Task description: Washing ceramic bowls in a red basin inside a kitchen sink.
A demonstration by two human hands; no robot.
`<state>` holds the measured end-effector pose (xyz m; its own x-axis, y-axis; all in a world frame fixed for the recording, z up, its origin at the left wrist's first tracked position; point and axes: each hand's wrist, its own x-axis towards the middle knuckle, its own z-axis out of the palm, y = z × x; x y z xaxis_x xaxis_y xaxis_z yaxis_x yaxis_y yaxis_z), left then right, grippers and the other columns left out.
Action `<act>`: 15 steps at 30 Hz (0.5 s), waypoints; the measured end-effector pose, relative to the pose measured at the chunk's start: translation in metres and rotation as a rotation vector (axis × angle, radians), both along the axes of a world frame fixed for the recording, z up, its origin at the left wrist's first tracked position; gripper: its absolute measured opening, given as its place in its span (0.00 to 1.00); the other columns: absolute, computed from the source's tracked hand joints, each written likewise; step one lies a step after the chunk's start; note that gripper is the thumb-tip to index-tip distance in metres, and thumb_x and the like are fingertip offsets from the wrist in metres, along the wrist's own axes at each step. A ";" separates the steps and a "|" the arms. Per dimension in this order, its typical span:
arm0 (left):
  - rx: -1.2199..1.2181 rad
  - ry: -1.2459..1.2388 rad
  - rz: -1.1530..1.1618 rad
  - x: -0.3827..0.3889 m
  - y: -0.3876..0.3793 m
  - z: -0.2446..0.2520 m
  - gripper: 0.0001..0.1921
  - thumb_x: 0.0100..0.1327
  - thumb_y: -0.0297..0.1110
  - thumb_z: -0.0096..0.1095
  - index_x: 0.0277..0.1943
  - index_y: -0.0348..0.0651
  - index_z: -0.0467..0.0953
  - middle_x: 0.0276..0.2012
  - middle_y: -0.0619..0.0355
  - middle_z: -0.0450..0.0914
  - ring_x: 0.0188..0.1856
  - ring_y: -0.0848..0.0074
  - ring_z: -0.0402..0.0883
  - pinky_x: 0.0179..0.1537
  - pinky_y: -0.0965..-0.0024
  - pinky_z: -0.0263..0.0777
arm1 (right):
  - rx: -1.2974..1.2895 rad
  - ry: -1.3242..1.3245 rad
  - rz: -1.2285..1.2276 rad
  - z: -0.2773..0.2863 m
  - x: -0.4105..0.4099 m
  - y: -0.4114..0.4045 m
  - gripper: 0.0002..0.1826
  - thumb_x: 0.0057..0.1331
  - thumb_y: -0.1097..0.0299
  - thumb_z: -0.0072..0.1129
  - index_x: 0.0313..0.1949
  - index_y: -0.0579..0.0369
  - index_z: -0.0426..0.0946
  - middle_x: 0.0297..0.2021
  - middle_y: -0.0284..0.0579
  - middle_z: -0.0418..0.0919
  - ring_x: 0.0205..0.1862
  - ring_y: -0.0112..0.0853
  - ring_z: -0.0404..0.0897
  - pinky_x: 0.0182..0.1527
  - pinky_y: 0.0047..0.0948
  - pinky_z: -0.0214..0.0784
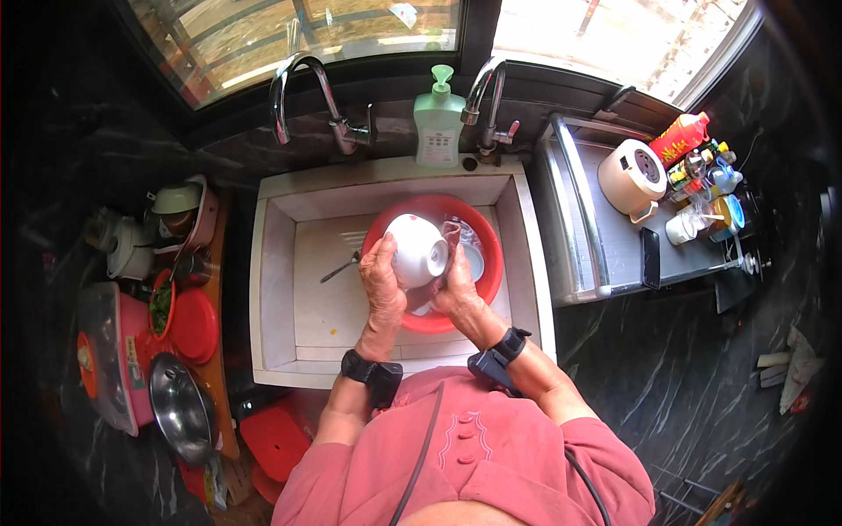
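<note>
Tilted on its side, a white bowl [416,253] is held above a red plastic basin [490,289], its foot ring facing right. My left hand [381,279] grips the bowl from the left. In my right hand [460,283] is a dark red cloth [451,233], held beside the bowl's foot. Whether the cloth touches the bowl cannot be made out. Inside the basin another pale bowl [473,262] is partly visible behind my right hand. The basin stands in a white rectangular sink [316,302], where a metal utensil [339,268] lies left of it.
Two chrome faucets [316,62] [493,85] and a green pump bottle [439,125] line the sink's back. On the right, a metal-railed stand [566,164] holds a rice cooker [631,177], a phone [650,256] and bottles. At left are a steel bowl [181,401] and red containers [195,325].
</note>
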<state>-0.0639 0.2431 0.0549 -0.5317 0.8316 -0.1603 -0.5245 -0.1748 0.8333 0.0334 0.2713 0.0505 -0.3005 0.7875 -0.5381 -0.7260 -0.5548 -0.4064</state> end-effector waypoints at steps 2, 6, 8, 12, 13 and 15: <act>0.021 -0.056 -0.021 -0.005 -0.001 -0.013 0.13 0.60 0.35 0.55 0.40 0.32 0.75 0.35 0.57 0.78 0.37 0.76 0.76 0.41 0.74 0.70 | 0.033 0.061 0.036 -0.016 -0.001 0.009 0.24 0.64 0.47 0.47 0.49 0.53 0.64 0.45 0.42 0.72 0.48 0.34 0.72 0.51 0.39 0.66; 0.078 -0.153 -0.291 -0.014 -0.005 -0.001 0.13 0.59 0.34 0.55 0.41 0.32 0.74 0.36 0.56 0.78 0.38 0.75 0.77 0.44 0.74 0.70 | 0.185 0.102 0.129 -0.020 0.017 0.017 0.28 0.60 0.45 0.52 0.50 0.55 0.65 0.44 0.40 0.71 0.48 0.34 0.71 0.51 0.37 0.65; 0.008 -0.102 -0.562 -0.024 0.005 0.011 0.13 0.60 0.33 0.54 0.42 0.31 0.75 0.37 0.56 0.79 0.39 0.76 0.77 0.45 0.75 0.69 | 0.401 0.029 0.185 -0.062 0.032 0.034 0.25 0.60 0.50 0.55 0.49 0.55 0.67 0.43 0.38 0.71 0.48 0.31 0.69 0.51 0.34 0.63; -0.128 -0.201 -0.510 -0.028 0.005 -0.007 0.12 0.60 0.32 0.56 0.41 0.31 0.75 0.37 0.57 0.79 0.39 0.77 0.77 0.45 0.74 0.69 | 0.474 -0.207 0.285 -0.004 0.034 0.031 0.20 0.62 0.61 0.53 0.48 0.61 0.68 0.40 0.36 0.72 0.41 0.23 0.71 0.41 0.24 0.67; -0.162 -0.168 -0.455 -0.025 0.003 -0.011 0.10 0.60 0.32 0.58 0.39 0.33 0.77 0.34 0.59 0.79 0.36 0.80 0.76 0.41 0.77 0.69 | 0.474 -0.209 0.281 -0.005 0.035 0.033 0.20 0.62 0.61 0.53 0.48 0.61 0.68 0.40 0.36 0.72 0.41 0.23 0.71 0.41 0.24 0.67; -0.142 -0.029 -0.453 -0.017 0.003 -0.024 0.09 0.60 0.32 0.57 0.38 0.34 0.77 0.32 0.61 0.79 0.33 0.82 0.75 0.39 0.78 0.68 | 0.565 -0.425 0.417 -0.013 0.039 0.040 0.19 0.64 0.59 0.48 0.48 0.60 0.68 0.36 0.38 0.74 0.35 0.25 0.74 0.36 0.25 0.68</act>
<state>-0.0810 0.2459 0.0311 -0.1144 0.9475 -0.2987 -0.5450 0.1916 0.8162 0.0723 0.3109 0.0373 -0.4878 0.8428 -0.2275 -0.2265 -0.3739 -0.8994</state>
